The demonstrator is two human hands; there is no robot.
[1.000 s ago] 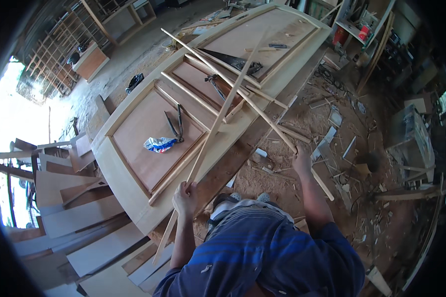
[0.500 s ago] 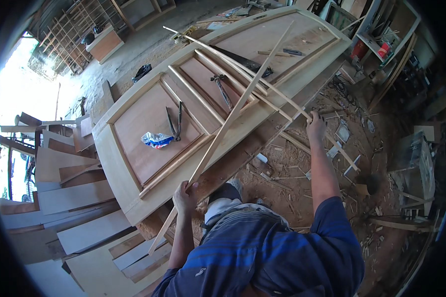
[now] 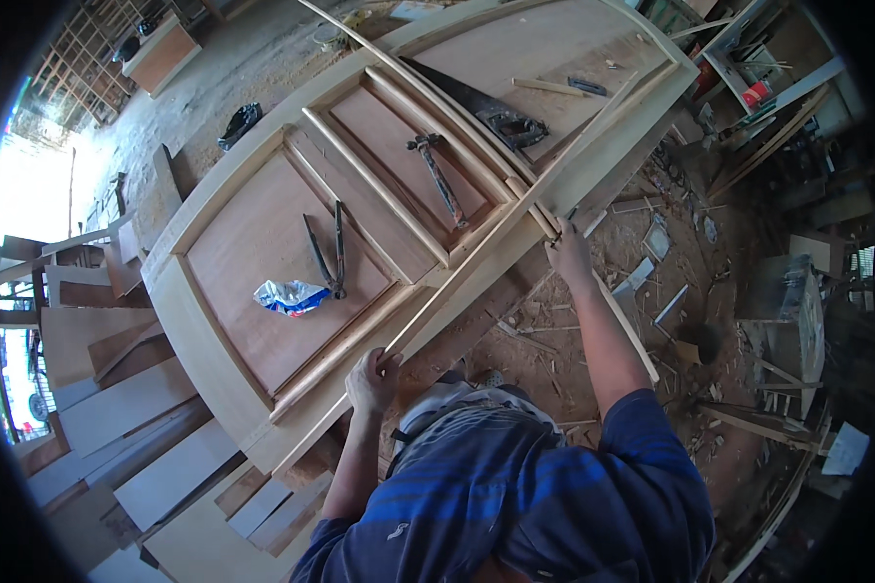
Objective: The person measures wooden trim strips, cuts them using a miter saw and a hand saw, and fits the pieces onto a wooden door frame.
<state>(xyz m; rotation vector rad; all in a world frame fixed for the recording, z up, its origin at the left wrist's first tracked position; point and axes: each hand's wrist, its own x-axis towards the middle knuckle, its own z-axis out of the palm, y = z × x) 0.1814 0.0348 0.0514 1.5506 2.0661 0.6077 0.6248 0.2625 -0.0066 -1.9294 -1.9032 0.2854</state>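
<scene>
Two hands grasp long thin wood strips (image 3: pixel 496 248) on door (image 3: pixel 262 243): left hand (image 3: pixel 371 379) clenched near end, right hand (image 3: pixel 569 255) pinching mid-length; light, whippy, likely snaps if bent, support at both spots

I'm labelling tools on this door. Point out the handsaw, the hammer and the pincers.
handsaw (image 3: pixel 476 105), head view, on the blade's middle.
hammer (image 3: pixel 440 180), head view, on the handle's middle.
pincers (image 3: pixel 327 255), head view, between its two handles.

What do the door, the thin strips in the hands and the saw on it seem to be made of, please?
Door: bare, unfinished wood, pale frame, reddish panels. Strips: the same pale raw wood, thin. Saw: dark blade, probably steel; handle material unclear.
</scene>
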